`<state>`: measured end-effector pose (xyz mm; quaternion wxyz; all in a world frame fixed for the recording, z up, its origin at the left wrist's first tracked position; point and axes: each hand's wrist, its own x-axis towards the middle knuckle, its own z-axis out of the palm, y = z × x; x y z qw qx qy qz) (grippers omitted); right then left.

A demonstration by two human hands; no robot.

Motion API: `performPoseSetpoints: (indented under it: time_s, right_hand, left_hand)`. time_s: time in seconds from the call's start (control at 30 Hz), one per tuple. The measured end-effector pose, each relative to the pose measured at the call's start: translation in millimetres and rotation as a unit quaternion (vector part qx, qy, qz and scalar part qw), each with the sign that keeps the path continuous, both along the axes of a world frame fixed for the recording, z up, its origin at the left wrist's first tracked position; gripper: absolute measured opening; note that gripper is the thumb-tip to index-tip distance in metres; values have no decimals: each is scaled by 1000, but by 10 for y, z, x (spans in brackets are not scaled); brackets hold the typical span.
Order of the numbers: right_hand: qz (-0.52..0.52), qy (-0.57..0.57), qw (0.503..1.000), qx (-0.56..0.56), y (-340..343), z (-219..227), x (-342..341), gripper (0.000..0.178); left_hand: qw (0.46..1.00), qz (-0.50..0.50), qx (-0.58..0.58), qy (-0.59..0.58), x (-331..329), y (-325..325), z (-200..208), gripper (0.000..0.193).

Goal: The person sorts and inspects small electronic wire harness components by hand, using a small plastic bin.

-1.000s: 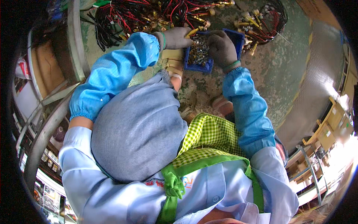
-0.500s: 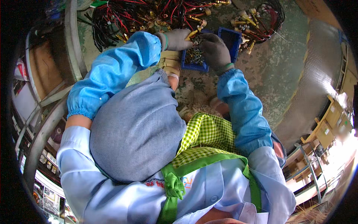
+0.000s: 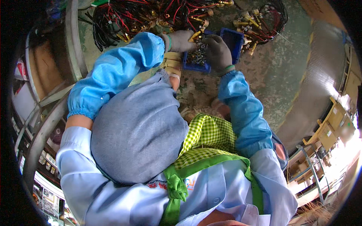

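Gloved in grey, my left hand (image 3: 180,40) has its fingers closed around a brass fitting (image 3: 195,36), whose yellow end sticks out past the fingertips. Beside it, over the right part of a blue bin (image 3: 196,67), is my right hand (image 3: 218,52), also in a grey glove. Its fingers are curled together near the fitting, and whatever they pinch is too small or hidden to make out. Small metal hardware pieces (image 3: 197,55), silvery and brass-toned, fill the bin below both hands.
A second blue bin (image 3: 236,56) stands just right of my right hand. Wire bundles (image 3: 124,19) with brass fittings lie beyond the hands, and another wired bundle (image 3: 260,28) rests at the far right. A curved metal frame (image 3: 73,41) rises on the left; my foot (image 3: 173,66) is near the bin.
My right hand has shifted slightly left, and its fingers have drawn back a little, showing more of the hardware. My left hand stays nearly in place with the brass fitting.
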<state>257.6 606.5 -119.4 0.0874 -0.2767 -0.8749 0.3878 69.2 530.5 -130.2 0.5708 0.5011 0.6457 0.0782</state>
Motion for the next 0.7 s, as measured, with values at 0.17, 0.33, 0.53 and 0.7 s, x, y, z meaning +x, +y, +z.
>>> performPoseSetpoints:
  time_s: [0.17, 0.33, 0.53, 0.7]
  right_hand:
    - [-55, -72, 992, -87, -112, -142, 26, 28]
    - [-25, -57, 997, -44, -166, -112, 45, 29]
    - [-7, -70, 997, -11, -124, -69, 26, 28]
    - [-30, -70, 996, -47, 25, 17, -11, 30]
  left_hand:
    - [1000, 26, 7, -11, 48, -75, -69, 52]
    - [999, 18, 24, -13, 75, -115, -32, 53]
    - [1000, -3, 28, 7, 96, -113, -73, 57]
    - [999, -5, 46, 5, 69, -128, -207, 57]
